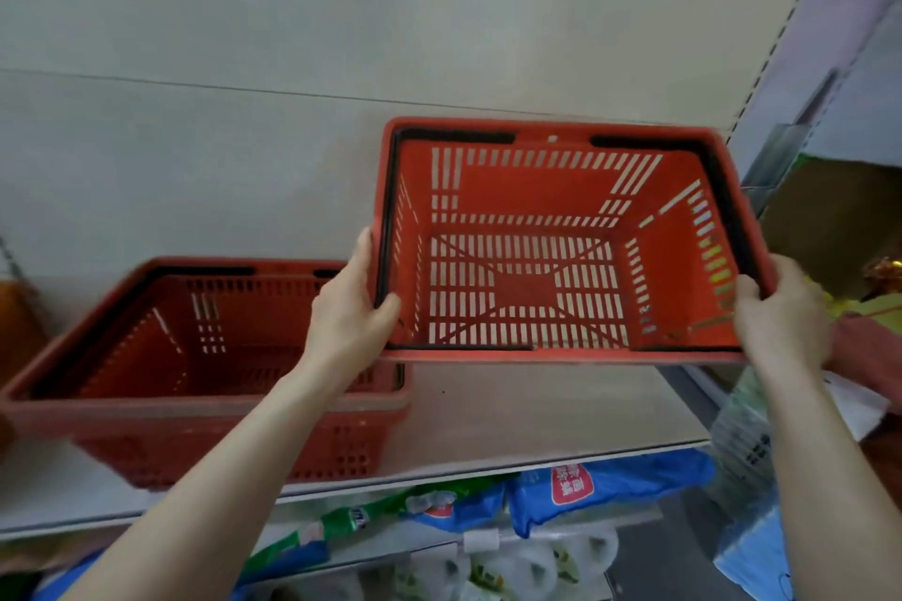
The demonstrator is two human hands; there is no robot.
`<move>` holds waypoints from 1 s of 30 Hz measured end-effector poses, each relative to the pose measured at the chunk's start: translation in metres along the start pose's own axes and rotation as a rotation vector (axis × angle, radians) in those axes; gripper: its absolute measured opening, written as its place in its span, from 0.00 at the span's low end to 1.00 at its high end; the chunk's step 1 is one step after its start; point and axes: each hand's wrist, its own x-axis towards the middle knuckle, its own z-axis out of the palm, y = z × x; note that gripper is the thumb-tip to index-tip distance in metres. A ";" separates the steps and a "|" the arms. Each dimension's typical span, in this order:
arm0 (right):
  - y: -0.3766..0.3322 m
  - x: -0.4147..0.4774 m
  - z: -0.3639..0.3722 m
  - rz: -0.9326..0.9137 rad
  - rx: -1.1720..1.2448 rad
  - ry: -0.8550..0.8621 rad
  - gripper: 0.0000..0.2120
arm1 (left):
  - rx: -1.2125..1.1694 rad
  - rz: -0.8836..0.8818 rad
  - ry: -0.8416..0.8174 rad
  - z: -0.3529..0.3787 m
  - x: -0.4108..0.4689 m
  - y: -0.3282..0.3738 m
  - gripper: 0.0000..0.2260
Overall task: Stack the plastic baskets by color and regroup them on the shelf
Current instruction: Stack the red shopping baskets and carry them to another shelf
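I hold a red plastic basket (546, 254) with black handles in the air above the shelf (537, 410), tilted so its slotted bottom faces me. My left hand (354, 307) grips its left rim, thumb inside. My right hand (776, 312) grips the right rim. To the left, a stack of red baskets (195, 366) stands on the shelf, nested one in another. The held basket hangs to the right of that stack, a little higher.
A pale back wall rises behind the shelf. A slotted upright (781, 39) runs up at the right. Below the shelf edge lie blue bags (600, 488), green packets (341, 522) and white wrapped goods (527, 566). An orange thing (14, 322) sits at far left.
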 end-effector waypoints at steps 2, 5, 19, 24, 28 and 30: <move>-0.017 -0.011 -0.016 -0.018 0.000 0.049 0.17 | -0.038 0.010 0.018 -0.014 -0.007 -0.007 0.34; -0.038 -0.025 -0.038 -0.069 -0.006 0.134 0.18 | -0.131 0.042 0.014 -0.030 -0.013 -0.019 0.33; -0.129 -0.118 -0.035 -0.063 0.134 0.192 0.17 | -0.114 0.062 0.080 -0.126 0.004 -0.092 0.34; -0.168 -0.154 0.004 -0.084 0.222 0.131 0.18 | 0.009 0.021 0.178 -0.172 0.001 -0.130 0.33; -0.199 -0.179 0.027 -0.076 0.292 0.062 0.17 | 0.064 -0.012 0.219 -0.205 -0.001 -0.151 0.33; -0.213 -0.191 0.037 -0.080 0.312 0.042 0.17 | 0.097 -0.033 0.235 -0.217 -0.002 -0.160 0.32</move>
